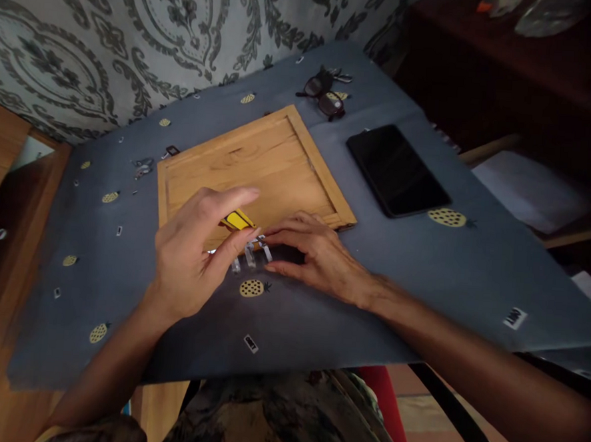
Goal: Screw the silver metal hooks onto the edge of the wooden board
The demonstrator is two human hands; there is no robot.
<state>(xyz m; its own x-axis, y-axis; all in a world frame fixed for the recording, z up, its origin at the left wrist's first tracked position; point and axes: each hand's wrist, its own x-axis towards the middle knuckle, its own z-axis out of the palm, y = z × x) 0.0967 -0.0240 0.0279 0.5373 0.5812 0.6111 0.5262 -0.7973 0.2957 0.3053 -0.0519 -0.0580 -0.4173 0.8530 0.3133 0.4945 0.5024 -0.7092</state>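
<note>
My left hand (194, 248) is closed round the yellow-and-black handle of a screwdriver (240, 220), whose tip reaches down to a metal hinge (251, 253). That hinge sits at the near edge of a framed wooden cabinet door (248, 168) lying flat on the table. From the right, my right hand (313, 252) bends over the same spot with its fingertips at the hinge, thumb below and fingers above. Its fingers partly cover the door's near edge. The exact contact under the fingertips is too small to make out.
A dark tablet (399, 170) lies right of the door, with sunglasses (326, 96) behind it. Left of the door are small metal parts (142, 167) and a small black frame-shaped piece (171, 151). A blue pineapple-print cloth (298, 334) covers the table, against a patterned curtain (177, 27).
</note>
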